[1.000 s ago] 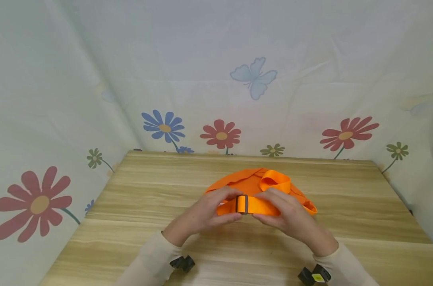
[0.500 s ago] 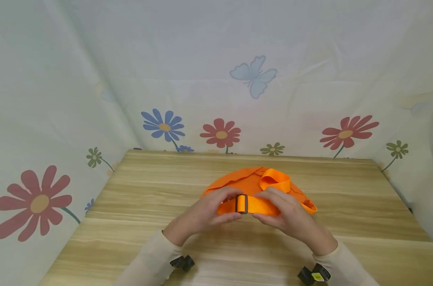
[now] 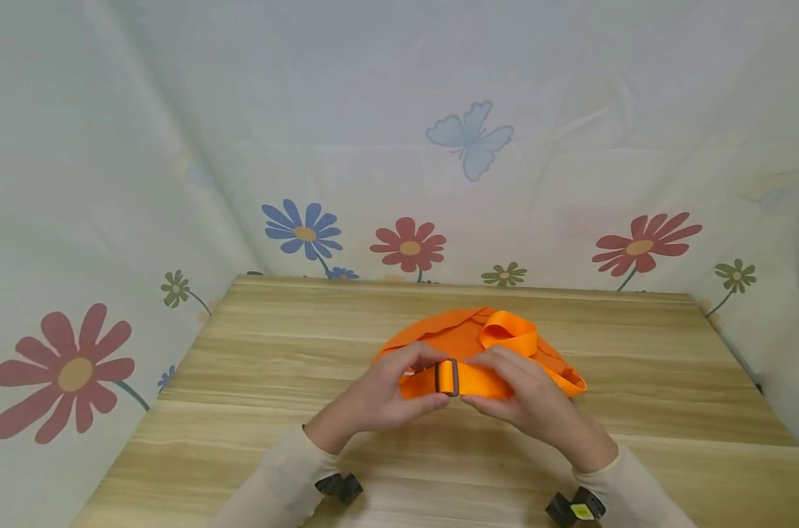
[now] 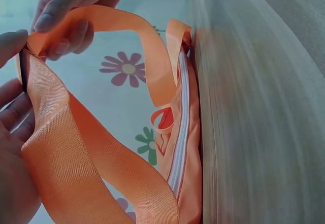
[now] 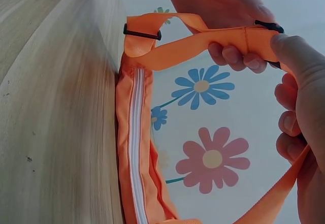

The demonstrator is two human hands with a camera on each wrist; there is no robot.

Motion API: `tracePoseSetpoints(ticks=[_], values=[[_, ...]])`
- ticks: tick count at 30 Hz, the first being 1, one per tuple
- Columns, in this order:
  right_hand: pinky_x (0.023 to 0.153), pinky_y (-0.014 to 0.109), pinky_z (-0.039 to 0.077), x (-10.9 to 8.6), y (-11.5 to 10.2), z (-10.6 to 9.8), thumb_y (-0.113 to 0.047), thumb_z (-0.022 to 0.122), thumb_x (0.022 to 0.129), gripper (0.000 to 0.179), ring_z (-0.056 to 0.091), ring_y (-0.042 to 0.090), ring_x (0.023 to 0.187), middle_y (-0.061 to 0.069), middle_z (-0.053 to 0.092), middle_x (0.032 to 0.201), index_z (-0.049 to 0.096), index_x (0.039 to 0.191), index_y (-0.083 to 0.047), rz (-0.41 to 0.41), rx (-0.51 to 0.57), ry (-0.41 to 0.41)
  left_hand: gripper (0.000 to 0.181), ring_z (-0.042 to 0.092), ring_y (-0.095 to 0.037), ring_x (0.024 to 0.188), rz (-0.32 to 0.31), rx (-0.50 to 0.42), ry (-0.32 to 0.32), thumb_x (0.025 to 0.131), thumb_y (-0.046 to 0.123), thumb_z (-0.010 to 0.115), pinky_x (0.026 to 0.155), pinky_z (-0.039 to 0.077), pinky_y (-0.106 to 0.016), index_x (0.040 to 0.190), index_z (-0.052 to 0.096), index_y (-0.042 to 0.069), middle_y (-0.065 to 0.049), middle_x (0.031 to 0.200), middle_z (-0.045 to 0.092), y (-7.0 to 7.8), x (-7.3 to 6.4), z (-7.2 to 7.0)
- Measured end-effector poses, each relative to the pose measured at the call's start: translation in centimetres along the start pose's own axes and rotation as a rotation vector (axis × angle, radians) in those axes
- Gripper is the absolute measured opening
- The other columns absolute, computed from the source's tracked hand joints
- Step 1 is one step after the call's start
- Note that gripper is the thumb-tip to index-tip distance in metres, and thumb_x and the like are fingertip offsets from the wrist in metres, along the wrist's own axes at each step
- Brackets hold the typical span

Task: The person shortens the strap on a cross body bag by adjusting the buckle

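Note:
An orange zippered bag (image 3: pixel 455 341) lies on the table, its webbing strap (image 3: pixel 485 381) lifted in front of it between both hands. A dark rectangular slider buckle (image 3: pixel 454 378) is threaded on that strap. My left hand (image 3: pixel 386 389) pinches the strap at the buckle's left side, thumb below and fingers above. On the other side my right hand (image 3: pixel 538 392) grips the strap, fingertips right by the buckle. The right wrist view shows the right thumb (image 5: pixel 294 56) at the buckle. A white zipper (image 4: pixel 179 137) runs along the bag in the left wrist view.
A loop of strap (image 3: pixel 510 334) stands up on the bag's right part. Another dark slider (image 5: pixel 142 33) sits on the strap near the bag's end. The wooden table (image 3: pixel 294 330) meets a flower-printed curtain (image 3: pixel 347 110) behind and at the sides.
The buckle has turned slightly, so its frame shows more from the side. My right hand has shifted a little to the left; the bag stays put.

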State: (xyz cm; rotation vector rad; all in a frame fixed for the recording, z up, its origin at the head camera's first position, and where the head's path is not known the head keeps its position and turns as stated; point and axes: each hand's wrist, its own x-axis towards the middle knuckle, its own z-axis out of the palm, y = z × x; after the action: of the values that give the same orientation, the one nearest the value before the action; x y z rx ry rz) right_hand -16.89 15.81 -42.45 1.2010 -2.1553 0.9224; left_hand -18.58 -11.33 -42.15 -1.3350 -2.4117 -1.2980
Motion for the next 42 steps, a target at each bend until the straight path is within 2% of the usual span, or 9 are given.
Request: tracePoseSetpoints(ticks=[5,11,16,23,33,38,42], values=[[0.087,0.012,0.055,0.0,0.1,0.2,-0.047,0.070,0.101,0.045,0.066,0.012,0.091,0.001,0.074,0.110,0.072,0.121,-0.007,0.007,-0.001,-0.013,0.046,0.063,-0.009,0.106,-0.059,-0.017,-0.017,0.095,0.025,0.083,0.097,0.058,-0.030,0.135,0.062,0.017,0.006,0.121,0.071,0.2,0.2,0.0],[0.090,0.012,0.055,0.0,0.1,0.3,-0.045,0.075,0.100,0.043,0.066,0.013,0.093,0.000,0.074,0.111,0.072,0.122,-0.008,0.011,-0.005,-0.026,0.043,0.065,-0.008,0.107,-0.065,-0.036,-0.029,0.096,0.027,0.082,0.100,0.059,-0.031,0.134,0.063,0.019,0.009,0.120,0.071,0.1,0.3,0.1],[0.089,0.011,0.055,-0.5,0.4,0.0,-0.050,0.070,0.102,0.047,0.067,0.014,0.092,0.000,0.073,0.112,0.071,0.127,-0.010,0.021,-0.046,-0.028,0.042,0.067,-0.010,0.112,-0.076,-0.025,-0.021,0.097,0.026,0.081,0.104,0.059,-0.034,0.135,0.065,0.018,0.008,0.125,0.072,0.1,0.1,0.1],[0.084,0.010,0.052,-1.1,0.8,-0.6,-0.052,0.064,0.104,0.050,0.061,0.010,0.086,-0.003,0.070,0.105,0.073,0.126,-0.009,0.022,-0.069,-0.038,0.043,0.067,-0.011,0.113,-0.080,0.007,-0.003,0.095,0.025,0.082,0.105,0.060,-0.035,0.134,0.066,0.017,0.006,0.125,0.072,0.0,-0.2,-0.3],[0.079,0.012,0.051,-1.0,0.7,-0.3,-0.047,0.067,0.104,0.045,0.060,0.010,0.084,0.000,0.072,0.105,0.072,0.124,-0.007,-0.008,-0.024,-0.019,0.046,0.069,-0.011,0.112,-0.027,-0.004,-0.007,0.095,0.021,0.084,0.105,0.060,-0.037,0.135,0.063,0.015,0.004,0.126,0.072,-0.1,-0.1,-0.2],[0.081,0.013,0.052,-0.8,0.6,-0.2,-0.048,0.067,0.104,0.045,0.062,0.011,0.086,0.000,0.073,0.107,0.072,0.124,-0.008,-0.017,-0.034,-0.016,0.047,0.069,-0.011,0.112,0.002,-0.007,-0.013,0.095,0.021,0.084,0.106,0.060,-0.036,0.135,0.063,0.015,0.003,0.126,0.072,-0.3,-0.1,-0.2],[0.078,0.014,0.052,-0.5,0.6,-0.1,-0.048,0.068,0.104,0.045,0.061,0.010,0.084,0.000,0.072,0.105,0.072,0.124,-0.008,-0.028,-0.033,-0.020,0.046,0.070,-0.012,0.112,0.039,0.003,-0.018,0.095,0.020,0.084,0.105,0.060,-0.035,0.135,0.062,0.014,0.000,0.126,0.073,-0.5,0.0,-0.1]])
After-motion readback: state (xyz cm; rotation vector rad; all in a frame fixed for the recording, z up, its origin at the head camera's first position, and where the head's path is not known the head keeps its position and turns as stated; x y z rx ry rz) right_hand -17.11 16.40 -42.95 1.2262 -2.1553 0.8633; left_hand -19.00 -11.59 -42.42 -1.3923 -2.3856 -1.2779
